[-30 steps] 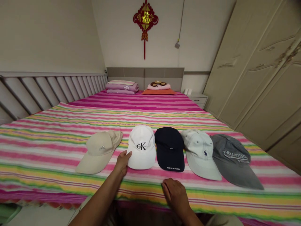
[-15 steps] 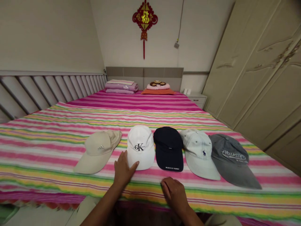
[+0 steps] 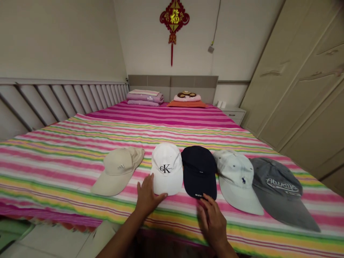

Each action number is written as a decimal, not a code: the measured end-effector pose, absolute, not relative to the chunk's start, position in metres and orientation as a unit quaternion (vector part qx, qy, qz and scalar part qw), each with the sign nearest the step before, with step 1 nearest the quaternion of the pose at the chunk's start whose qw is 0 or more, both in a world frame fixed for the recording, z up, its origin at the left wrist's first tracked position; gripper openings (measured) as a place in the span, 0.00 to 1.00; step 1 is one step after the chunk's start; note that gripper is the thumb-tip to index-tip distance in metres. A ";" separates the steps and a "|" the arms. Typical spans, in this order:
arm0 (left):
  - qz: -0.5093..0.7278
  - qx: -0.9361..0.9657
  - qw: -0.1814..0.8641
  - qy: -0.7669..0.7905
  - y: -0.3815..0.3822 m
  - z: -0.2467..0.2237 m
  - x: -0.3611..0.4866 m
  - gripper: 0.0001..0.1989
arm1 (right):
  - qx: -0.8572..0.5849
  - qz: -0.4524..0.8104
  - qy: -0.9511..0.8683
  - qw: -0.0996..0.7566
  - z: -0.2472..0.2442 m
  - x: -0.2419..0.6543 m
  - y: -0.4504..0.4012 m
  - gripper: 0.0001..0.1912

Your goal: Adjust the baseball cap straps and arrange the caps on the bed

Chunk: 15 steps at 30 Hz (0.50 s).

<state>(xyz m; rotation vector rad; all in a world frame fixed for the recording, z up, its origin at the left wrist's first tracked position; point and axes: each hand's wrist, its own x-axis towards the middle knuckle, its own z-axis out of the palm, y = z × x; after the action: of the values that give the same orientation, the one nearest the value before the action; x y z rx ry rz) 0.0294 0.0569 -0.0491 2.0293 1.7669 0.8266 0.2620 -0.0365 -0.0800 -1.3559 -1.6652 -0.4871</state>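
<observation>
Several baseball caps lie in a row across the striped bedspread (image 3: pixel 80 143). My left hand (image 3: pixel 147 195) rests at the left edge of the white CK cap (image 3: pixel 168 179), fingers spread, its thumb at the front of the brim. My right hand (image 3: pixel 213 220) reaches the brim of the navy cap (image 3: pixel 199 168), fingertips over part of its white lettering; its fingers are stretched out. Left of them lies a beige cap (image 3: pixel 115 166), turned to one side. Right of the navy cap sit a pale cap with a small horse emblem (image 3: pixel 236 175) and a grey cap (image 3: pixel 282 186), touching each other.
Folded purple bedding (image 3: pixel 145 98) and a pink-and-orange stack (image 3: pixel 187 100) lie by the headboard (image 3: pixel 193 84). A metal rail (image 3: pixel 80 100) runs along the left side. A wardrobe (image 3: pixel 295 93) and a small nightstand (image 3: pixel 235 114) stand at the right.
My right hand has moved forward and right, from the bedspread onto the navy cap's brim. My left hand stays at the white cap. The whole view has shifted slightly.
</observation>
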 end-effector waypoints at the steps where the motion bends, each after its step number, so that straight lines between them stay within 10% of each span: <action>1: 0.317 0.700 0.184 0.613 0.056 -0.048 0.028 0.43 | -0.543 -0.204 -0.680 0.449 -0.080 0.262 -0.037 0.12; 11: 0.617 0.130 0.589 0.506 0.020 -0.038 -0.034 0.04 | -0.451 -0.210 -0.771 0.397 -0.075 0.262 -0.039 0.08; 15: 0.624 -0.011 0.619 0.477 0.011 -0.033 -0.061 0.07 | -0.476 -0.166 -0.777 0.377 -0.073 0.260 -0.038 0.06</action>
<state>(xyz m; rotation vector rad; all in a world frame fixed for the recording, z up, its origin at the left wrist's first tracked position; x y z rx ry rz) -0.0610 0.0113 -0.0325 -0.0262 1.0963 1.4358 0.2598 -0.0382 -0.0729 -1.2165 -1.9863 -0.4245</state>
